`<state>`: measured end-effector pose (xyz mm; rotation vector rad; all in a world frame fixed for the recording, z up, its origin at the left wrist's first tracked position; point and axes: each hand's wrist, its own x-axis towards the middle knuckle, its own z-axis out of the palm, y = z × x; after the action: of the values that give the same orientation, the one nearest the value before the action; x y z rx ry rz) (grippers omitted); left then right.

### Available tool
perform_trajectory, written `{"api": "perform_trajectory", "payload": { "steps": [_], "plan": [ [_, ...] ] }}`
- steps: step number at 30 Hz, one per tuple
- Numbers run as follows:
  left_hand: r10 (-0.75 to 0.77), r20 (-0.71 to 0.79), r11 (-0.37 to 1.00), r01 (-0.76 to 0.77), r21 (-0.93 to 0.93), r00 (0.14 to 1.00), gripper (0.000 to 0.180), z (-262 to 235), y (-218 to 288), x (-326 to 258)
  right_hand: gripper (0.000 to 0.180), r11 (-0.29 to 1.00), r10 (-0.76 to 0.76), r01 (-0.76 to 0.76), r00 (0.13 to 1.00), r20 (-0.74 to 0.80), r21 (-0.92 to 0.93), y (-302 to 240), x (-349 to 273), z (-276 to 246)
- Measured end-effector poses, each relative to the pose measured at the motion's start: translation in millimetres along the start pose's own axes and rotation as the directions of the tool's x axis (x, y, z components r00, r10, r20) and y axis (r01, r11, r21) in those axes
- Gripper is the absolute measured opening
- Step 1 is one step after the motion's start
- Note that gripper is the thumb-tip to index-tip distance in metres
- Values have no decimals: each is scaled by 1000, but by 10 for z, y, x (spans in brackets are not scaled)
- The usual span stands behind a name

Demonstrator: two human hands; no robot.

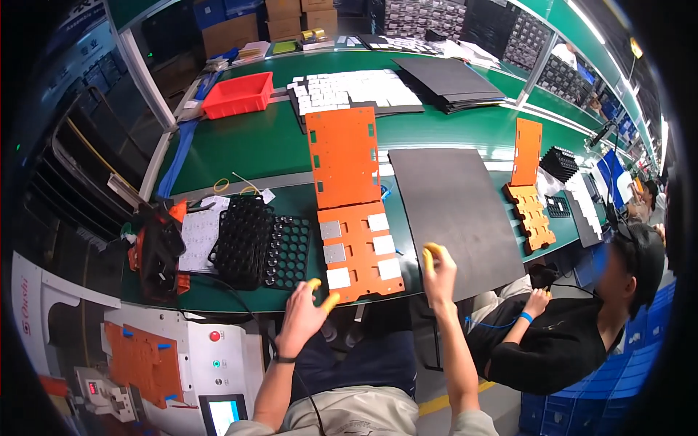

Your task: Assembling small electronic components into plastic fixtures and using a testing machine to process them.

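Hands: left hand held with yellow-capped thumb and forefinger parted wide, just beside near-left corner of orange hinged fixture; right hand drawn narrow by dark-grey rectangular mat, grip cannot be told | Fixture: laid open on green tabletop, six flat grey-and-white squares seated | Left: black round-holed trays placed

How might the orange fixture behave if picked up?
The orange fixture is probably stiff, as it looks flat and unbent. Its upper panel may swing, seemingly hinged to the lower panel. The plates could slide off if tilted, since they lie uncovered.
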<state>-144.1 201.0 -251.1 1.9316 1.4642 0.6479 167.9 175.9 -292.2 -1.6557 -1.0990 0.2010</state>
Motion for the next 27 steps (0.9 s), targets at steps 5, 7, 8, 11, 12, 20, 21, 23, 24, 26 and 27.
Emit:
{"api": "perform_trajectory", "payload": {
  "steps": [5,7,8,11,12,20,21,23,24,26,27],
  "plan": [
    [26,-290,984,27,177,957,45,154,-117,923,34,956,-39,69,993,112,-284,-283,482,748],
    [-96,-243,980,135,148,965,47,218,18,1156,34,886,-61,138,981,184,-444,-136,580,932],
    [-152,-232,973,187,136,961,46,274,-6,1245,33,853,6,134,964,267,-504,-137,621,1013],
    [-154,-243,970,193,149,958,44,426,-38,1321,31,856,-49,165,969,241,-490,-115,618,1112],
    [-138,-252,971,181,158,958,44,468,-51,1326,31,863,-68,177,969,239,-473,-91,622,1113],
    [-41,-364,978,113,178,931,38,487,-147,1384,30,902,23,94,964,266,-420,-241,722,1063],
    [-50,-349,979,115,169,936,38,466,-134,1402,30,923,43,75,955,294,-378,-220,750,1053],
    [-53,-333,981,112,161,942,37,469,-134,1430,32,955,110,-3,933,342,-298,-114,836,1023],
    [-34,-327,989,78,123,945,35,474,-186,1462,33,976,96,-8,913,396,-217,-6,897,1026],
    [-13,-323,995,44,88,946,33,487,-277,1504,36,994,111,-92,832,544,-61,166,1022,1002],
    [21,-325,999,-6,47,946,30,496,-317,1507,36,994,109,-92,832,544,-57,222,1038,1021]
  ]
}}
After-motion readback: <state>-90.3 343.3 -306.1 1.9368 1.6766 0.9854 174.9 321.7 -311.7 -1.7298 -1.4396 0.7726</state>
